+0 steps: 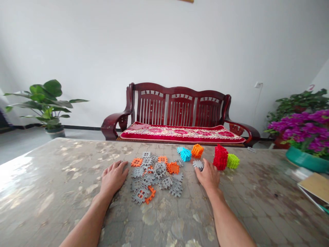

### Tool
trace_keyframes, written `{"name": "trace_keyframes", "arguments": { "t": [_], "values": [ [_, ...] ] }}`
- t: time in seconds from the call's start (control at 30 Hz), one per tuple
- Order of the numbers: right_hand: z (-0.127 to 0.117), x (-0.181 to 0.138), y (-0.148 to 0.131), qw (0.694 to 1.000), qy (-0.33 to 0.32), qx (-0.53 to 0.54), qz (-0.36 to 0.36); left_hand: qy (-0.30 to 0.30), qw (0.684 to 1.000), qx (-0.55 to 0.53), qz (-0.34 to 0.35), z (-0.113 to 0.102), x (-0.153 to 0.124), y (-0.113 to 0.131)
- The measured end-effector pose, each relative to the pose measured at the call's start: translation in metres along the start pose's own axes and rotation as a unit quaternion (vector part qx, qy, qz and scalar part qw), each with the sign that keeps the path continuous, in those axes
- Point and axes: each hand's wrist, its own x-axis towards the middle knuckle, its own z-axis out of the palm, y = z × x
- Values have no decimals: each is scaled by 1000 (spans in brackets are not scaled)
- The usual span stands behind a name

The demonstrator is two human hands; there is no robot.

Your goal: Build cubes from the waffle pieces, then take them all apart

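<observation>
A heap of flat grey and orange interlocking tiles (154, 176) lies on the patterned table (51, 192) between my hands. My left hand (113, 177) rests flat beside the heap's left edge, fingers stretched out and holding nothing. My right hand (208, 175) sits to the right of the heap, fingers curled over a small grey tile piece (198, 165). Behind it stand built cubes: a blue cube (185, 154), an orange cube (197, 151), a red cube (220, 157) and a lime green cube (233, 161).
A dark red wooden bench (177, 116) with a red cushion stands behind the table. A green potted plant (47, 104) is at the far left. A purple flowering plant in a teal pot (304, 137) and a book (315, 188) occupy the table's right edge.
</observation>
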Motion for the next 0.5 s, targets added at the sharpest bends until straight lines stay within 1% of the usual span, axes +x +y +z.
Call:
{"name": "trace_keyframes", "arguments": {
  "t": [0.23,0.37,0.5],
  "values": [
    [3,0,3,1000,15,20,3,0,1000,5,0,1,0,-1],
    [2,-2,1,1000,7,-4,1,-2,1000,8,2,1,0,-1],
    [2,-2,0,999,-15,-30,3,-10,1000,9,-2,1,0,-1]
  ]
}}
